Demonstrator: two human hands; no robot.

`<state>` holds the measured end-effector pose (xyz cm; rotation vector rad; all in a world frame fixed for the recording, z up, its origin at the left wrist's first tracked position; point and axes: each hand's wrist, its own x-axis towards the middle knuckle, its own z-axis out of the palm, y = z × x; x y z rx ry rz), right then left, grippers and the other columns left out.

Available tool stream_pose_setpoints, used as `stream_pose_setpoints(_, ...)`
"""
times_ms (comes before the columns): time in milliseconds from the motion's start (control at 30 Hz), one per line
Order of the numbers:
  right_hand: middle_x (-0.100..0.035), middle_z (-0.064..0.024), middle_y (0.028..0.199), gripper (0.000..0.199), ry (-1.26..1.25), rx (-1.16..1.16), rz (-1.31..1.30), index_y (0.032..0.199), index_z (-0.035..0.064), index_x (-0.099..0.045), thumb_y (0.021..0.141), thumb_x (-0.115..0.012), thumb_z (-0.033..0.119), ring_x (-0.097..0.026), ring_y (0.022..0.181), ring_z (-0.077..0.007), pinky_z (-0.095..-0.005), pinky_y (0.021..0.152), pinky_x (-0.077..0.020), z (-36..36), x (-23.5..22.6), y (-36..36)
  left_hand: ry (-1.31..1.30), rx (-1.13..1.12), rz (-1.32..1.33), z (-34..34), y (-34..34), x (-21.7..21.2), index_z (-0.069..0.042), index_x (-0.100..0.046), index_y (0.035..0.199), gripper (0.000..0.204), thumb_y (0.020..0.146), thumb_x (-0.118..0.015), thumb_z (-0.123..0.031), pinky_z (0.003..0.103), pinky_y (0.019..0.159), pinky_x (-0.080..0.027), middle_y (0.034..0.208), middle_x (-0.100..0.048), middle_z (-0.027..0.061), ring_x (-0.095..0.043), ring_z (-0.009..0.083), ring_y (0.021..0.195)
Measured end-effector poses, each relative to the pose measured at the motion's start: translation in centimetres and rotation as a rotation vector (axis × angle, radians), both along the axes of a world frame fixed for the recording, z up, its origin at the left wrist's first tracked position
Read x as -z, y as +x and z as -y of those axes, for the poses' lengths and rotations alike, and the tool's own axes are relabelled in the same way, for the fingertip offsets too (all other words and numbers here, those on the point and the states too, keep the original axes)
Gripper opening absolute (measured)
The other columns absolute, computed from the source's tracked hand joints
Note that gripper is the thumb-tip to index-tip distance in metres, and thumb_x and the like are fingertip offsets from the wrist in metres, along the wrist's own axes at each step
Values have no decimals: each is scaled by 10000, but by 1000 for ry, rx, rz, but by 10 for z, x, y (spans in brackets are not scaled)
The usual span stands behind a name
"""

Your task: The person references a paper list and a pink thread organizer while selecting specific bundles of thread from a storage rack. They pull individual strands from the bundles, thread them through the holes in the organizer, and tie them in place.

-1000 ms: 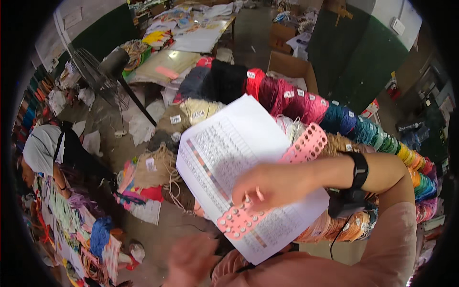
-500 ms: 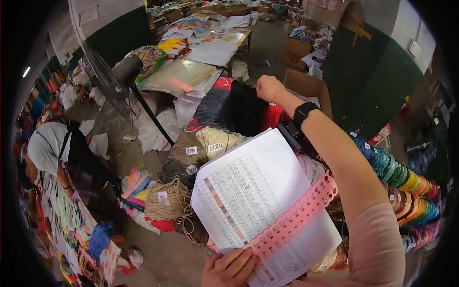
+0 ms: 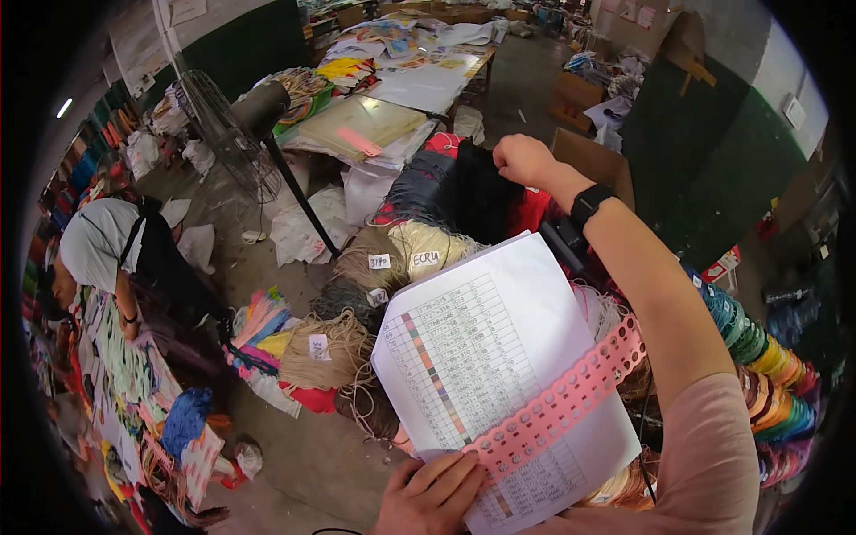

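1. While the left hand [image 3: 432, 495] is pinching a white printed colour chart [image 3: 499, 374] and a pink perforated strip [image 3: 557, 406] at the lower centre of the frame, the right hand [image 3: 522, 160] is reaching far forward to the upper centre.
2. Right hand is closing into a fist on a hank of black yarn [image 3: 477, 201], which is hanging among other yarn bundles in red, cream and brown.
3. Doing this well, as I judge it, means gripping the whole black hank rather than loose strands, and drawing it straight so neighbouring hanks are not tangling or dragging along.
4. Left hand is curling its fingers over the lower edge of the sheet, thumb hidden beneath, keeping chart and strip flat and readable.
5. Right arm is stretching almost fully out, a black wristband [image 3: 590, 203] showing, pink sleeve at the lower right.
6. Another person in a white top [image 3: 98, 245] is bending over at the left edge, beside a standing fan [image 3: 218, 134].
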<state>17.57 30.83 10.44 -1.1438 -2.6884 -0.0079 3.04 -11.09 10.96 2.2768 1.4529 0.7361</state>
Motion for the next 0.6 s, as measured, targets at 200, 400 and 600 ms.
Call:
stream_pose_setpoints(200, -576, -138, 664, 103, 3, 71, -62, 626, 89, -606, 561, -530, 67, -564, 671, -291, -364, 609, -451, -1, -7, 4, 80, -28, -6, 1, 3, 0, -47, -549, 893, 231, 691, -560, -161, 355, 722, -382, 992, -536, 81, -499, 194, 915)
stream_pose_setpoints(400, -580, -118, 622, 76, -179, -51, -267, 670, 46, -598, 640, -549, 95, -570, 585, -214, -297, 527, -444, 16, -39, 17, 106, -85, -58, -1, 13, 1, -106, -574, 864, 321, 559, -670, -127, 304, 731, -375, 981, -542, 13, -507, 155, 893)
stream_pose_setpoints(600, -544, -103, 952, 132, -1099, -439, -1081, 868, 46, -503, 776, -513, 139, -539, 644, -108, -197, 509, -437, 81, -131, 7, 83, -142, -33, 14, 11, 6, -67, -567, 868, 313, 565, -644, -76, 360, 750, -386, 997, -522, 75, -492, 228, 929)
